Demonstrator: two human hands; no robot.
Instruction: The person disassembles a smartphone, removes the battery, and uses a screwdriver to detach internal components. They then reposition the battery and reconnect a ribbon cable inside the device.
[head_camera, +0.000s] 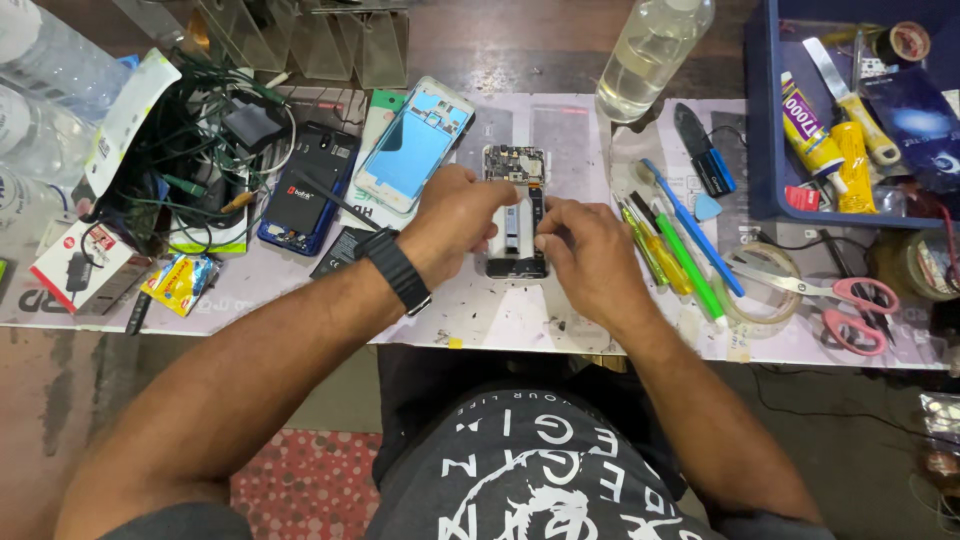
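Note:
An opened phone with its back cover off lies in the middle of the white work mat, circuit board and inner parts exposed. My left hand, with a black band on the wrist, grips the phone's left side. My right hand presses its fingertips on the right edge of the phone near a thin dark strip. Whether the fingers pinch a small part I cannot tell. The lower half of the phone is partly hidden by both hands.
A pale blue phone frame and a dark blue opened phone lie to the left beside tangled cables. Screwdrivers and plastic pry tools, tape and pink-handled scissors lie right. A clear bottle and blue bin stand behind.

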